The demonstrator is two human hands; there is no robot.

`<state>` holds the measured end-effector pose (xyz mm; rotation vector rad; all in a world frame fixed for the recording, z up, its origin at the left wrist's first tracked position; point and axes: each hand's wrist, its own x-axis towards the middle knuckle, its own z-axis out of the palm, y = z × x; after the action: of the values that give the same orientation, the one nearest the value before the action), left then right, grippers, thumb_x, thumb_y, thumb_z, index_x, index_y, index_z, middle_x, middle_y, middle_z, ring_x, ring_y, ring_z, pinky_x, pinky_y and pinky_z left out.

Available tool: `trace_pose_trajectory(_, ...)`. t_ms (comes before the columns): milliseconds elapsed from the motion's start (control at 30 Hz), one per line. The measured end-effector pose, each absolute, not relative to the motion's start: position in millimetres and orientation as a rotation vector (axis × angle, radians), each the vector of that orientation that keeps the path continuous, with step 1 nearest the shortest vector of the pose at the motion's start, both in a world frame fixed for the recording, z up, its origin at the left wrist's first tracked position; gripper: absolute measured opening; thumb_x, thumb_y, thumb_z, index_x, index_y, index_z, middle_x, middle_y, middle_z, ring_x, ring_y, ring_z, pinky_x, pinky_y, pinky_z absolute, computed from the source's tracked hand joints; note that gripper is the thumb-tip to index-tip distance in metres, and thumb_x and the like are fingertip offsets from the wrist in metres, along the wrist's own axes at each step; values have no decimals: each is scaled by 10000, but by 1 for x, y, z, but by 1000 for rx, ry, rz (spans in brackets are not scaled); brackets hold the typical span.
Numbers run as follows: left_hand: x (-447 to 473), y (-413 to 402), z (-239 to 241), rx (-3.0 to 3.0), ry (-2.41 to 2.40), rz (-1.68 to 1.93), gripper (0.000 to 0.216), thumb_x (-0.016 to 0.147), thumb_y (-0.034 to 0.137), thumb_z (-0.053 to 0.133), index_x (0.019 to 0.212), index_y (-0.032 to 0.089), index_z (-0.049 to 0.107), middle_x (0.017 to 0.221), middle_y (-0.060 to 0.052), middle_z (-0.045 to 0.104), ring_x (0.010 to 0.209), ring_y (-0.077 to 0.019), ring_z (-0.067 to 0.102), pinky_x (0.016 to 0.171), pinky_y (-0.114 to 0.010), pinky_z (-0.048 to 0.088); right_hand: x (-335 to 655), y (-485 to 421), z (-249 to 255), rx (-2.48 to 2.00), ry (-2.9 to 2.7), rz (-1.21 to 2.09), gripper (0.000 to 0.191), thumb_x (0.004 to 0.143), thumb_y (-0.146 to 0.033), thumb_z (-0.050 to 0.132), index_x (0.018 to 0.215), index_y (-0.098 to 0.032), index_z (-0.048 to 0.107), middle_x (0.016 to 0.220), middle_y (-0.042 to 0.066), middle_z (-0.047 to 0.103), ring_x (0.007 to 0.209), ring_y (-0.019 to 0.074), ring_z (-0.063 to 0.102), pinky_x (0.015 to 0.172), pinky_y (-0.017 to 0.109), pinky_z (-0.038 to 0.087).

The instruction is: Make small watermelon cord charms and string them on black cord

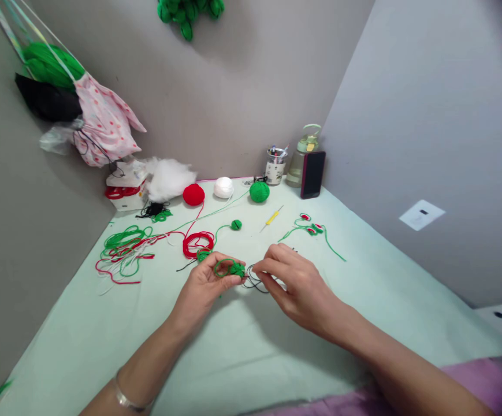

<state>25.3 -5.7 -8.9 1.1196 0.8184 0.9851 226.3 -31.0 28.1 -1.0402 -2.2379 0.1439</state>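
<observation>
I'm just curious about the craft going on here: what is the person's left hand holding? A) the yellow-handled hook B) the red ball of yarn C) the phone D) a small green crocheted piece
D: the left hand pinches a small green crocheted piece, while the red yarn ball, the yellow-handled hook and the phone lie apart on the table.

Single head-worn view, forward and down, close over the table (147,346).
</observation>
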Motion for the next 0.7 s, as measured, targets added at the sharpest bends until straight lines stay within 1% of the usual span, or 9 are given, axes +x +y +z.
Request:
trace_pose_trajectory(133,26,-8,-5,1092,822,988,204,767,263,798,892,182,659,909,-16,676,851,-155,630,859,-319,521,227,-28,27,-1027,-2170,228,176,966,-94,495,922,-151,655,776,39,528,744,155,488,646,270,392)
trace_pose_trajectory(233,24,-8,-3,1101,847,968,203,758,261,804,874,183,656,866,2,656,792,-138,621,791,-275,498,230,-26,29,-1016,-2196,195,189,973,-103,487,919,-158,660,782,44,531,747,158,485,639,276,388)
trace_pose_trajectory(300,23,-8,-4,1108,855,951,218,752,260,810,900,191,666,868,6,648,802,-138,616,765,-257,479,232,-25,32,-1021,-2227,167,209,979,-105,474,913,-155,666,787,48,530,748,159,480,639,280,385)
trace_pose_trajectory(433,21,-6,-9,1077,855,940,283,733,272,832,976,214,699,946,0,661,854,-146,636,810,-264,473,237,-23,36,-1069,-2241,214,217,979,-113,482,907,-153,683,792,46,538,746,155,484,646,284,385)
trace_pose_trajectory(500,21,-6,-10,1066,858,923,294,736,284,830,997,213,714,927,-3,680,824,-153,666,832,-285,482,240,-21,36,-1093,-2210,342,202,972,-120,506,912,-163,694,801,38,547,748,147,506,655,279,397)
trace_pose_trajectory(600,22,-7,-9,1052,849,898,298,741,290,823,1012,208,732,920,-12,711,799,-176,705,844,-314,503,244,-17,34,-1120,-2121,634,184,953,-128,543,918,-187,714,819,25,565,748,135,545,668,268,422)
trace_pose_trajectory(700,23,-10,-6,1046,843,885,302,747,298,813,1025,203,748,933,-29,739,793,-199,720,846,-340,523,247,-11,31,-1123,-2030,891,163,943,-173,576,902,-190,733,830,27,576,756,139,564,670,267,441)
